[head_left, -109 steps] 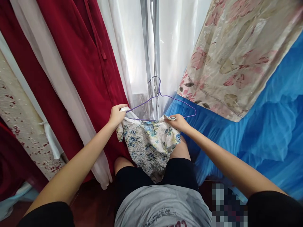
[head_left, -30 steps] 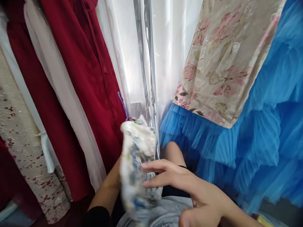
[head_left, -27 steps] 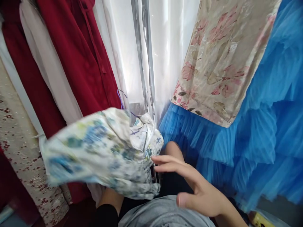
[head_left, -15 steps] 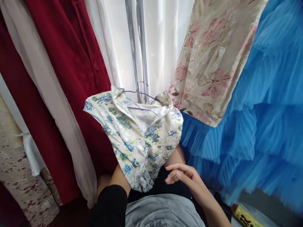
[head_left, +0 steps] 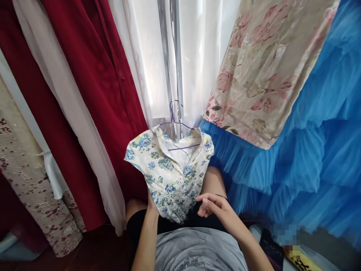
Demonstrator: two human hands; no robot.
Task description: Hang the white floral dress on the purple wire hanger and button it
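Observation:
A white blouse with blue flowers hangs spread on a purple wire hanger, whose hook is close to a metal pole. My left hand reaches up behind the blouse's lower hem; only the wrist shows and the fingers are hidden by the cloth. My right hand hovers just right of the hem, not touching it. Its fingers are loosely bent and hold nothing.
Dark red garments and a pale sheer one hang at the left. A white curtain is behind the pole. A pink-flowered beige dress and a blue tulle skirt fill the right.
The blouse was bunched and swinging in my left hand; now it hangs flat and spread on the hanger by the pole. My right hand has let go of it and dropped to the hem.

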